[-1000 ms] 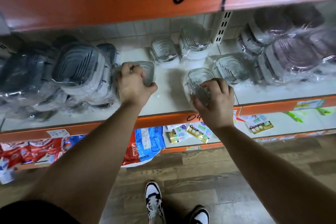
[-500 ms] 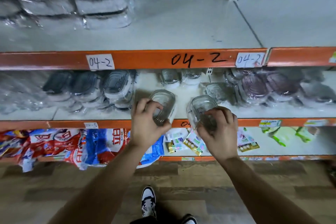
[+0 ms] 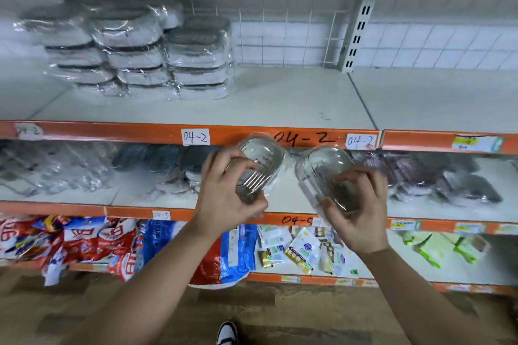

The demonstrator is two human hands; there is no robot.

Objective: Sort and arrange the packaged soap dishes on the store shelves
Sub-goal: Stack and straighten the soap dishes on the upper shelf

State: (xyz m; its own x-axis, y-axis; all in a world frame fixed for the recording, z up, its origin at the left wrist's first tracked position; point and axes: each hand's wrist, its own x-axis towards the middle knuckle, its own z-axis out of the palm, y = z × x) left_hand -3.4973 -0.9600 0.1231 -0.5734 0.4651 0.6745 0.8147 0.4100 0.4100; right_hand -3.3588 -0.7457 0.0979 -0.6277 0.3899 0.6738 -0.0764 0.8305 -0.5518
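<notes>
My left hand grips a clear ribbed soap dish in plastic wrap, held in the air in front of the orange "04-2" shelf edge. My right hand holds a second clear wrapped soap dish, tilted, just to the right of the first. The two dishes are close together but apart. Behind them, the middle shelf carries grey wrapped dishes on the left and purple-grey wrapped dishes on the right. Stacked white-and-grey wrapped dishes stand at the back left of the upper shelf.
A slotted metal upright divides the upper shelf's wire back panel. The bottom shelf holds red and blue bags, small packets and green items. My shoe stands on the wood-look floor below.
Both hands have lifted their soap dishes off the middle shelf, up to the level of the 04-2 edge. The view has tilted upward, bringing the upper shelf and its stacks into sight.
</notes>
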